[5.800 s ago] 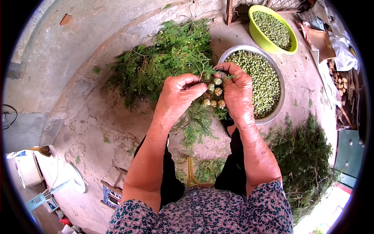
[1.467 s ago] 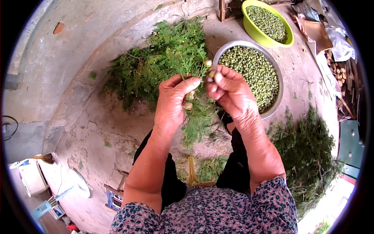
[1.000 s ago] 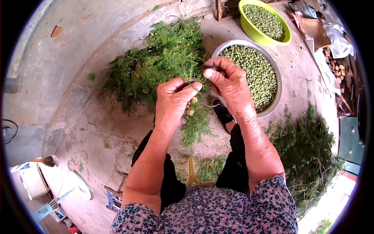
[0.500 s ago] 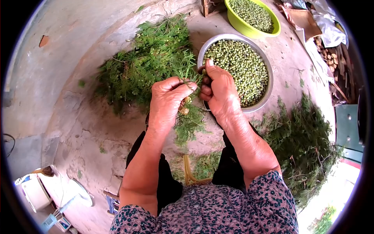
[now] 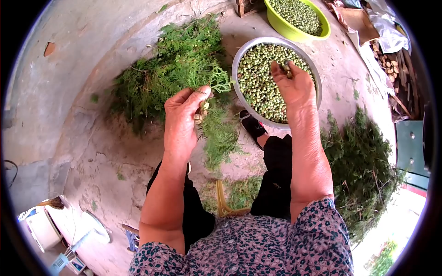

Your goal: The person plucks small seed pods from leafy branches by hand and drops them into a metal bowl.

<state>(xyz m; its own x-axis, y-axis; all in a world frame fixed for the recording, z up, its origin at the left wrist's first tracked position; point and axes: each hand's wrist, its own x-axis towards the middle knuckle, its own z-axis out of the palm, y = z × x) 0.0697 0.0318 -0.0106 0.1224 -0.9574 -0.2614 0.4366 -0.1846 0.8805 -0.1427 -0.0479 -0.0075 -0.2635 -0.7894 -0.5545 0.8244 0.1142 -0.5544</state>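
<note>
In my left hand (image 5: 184, 112), the thumb and fingers pinch a leafy evergreen sprig (image 5: 221, 133); pale round cones show beside the fingers. My right hand (image 5: 297, 85) is above the metal basin (image 5: 235, 69), its fingers curled around a few small green cones (image 5: 286, 69). Similar green cones (image 5: 260, 85) fill that basin. Beyond my left hand lies a heap of green evergreen branches (image 5: 179, 60).
A yellow-green tub (image 5: 281, 25) of cones stands behind the basin. On the right lies a darker pile of branches (image 5: 359, 170), with stacked wood (image 5: 393, 69) farther back. My shoe (image 5: 252, 126) is close to the basin. A white fan (image 5: 94, 227) is at the lower left.
My right hand has moved away from the sprig, to the right and over the basin, with small cones in its fingers. My left hand has shifted slightly left, still gripping the sprig.
</note>
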